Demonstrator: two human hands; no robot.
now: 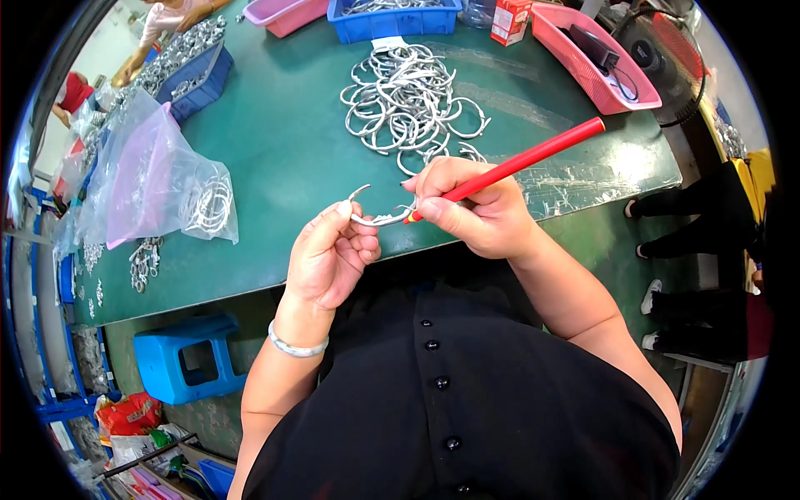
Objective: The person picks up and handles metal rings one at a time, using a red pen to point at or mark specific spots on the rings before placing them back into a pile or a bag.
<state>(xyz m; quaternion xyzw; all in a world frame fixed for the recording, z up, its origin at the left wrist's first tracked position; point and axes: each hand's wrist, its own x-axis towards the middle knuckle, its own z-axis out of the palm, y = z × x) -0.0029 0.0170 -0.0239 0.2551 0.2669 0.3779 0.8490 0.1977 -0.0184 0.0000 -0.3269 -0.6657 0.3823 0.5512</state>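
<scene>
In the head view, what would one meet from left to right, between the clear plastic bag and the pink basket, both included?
Clear plastic bag, left hand, open silver-coloured ring, right hand, pink basket.

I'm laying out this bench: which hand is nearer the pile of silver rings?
Right. The right hand is right by the near edge of the pile of silver rings; the left hand is farther off, nearer the person.

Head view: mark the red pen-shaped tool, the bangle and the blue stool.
Red pen-shaped tool [529,161], head view: middle of shaft.
Bangle [296,350], head view: outer band.
Blue stool [160,363], head view: panel beside opening.
</scene>
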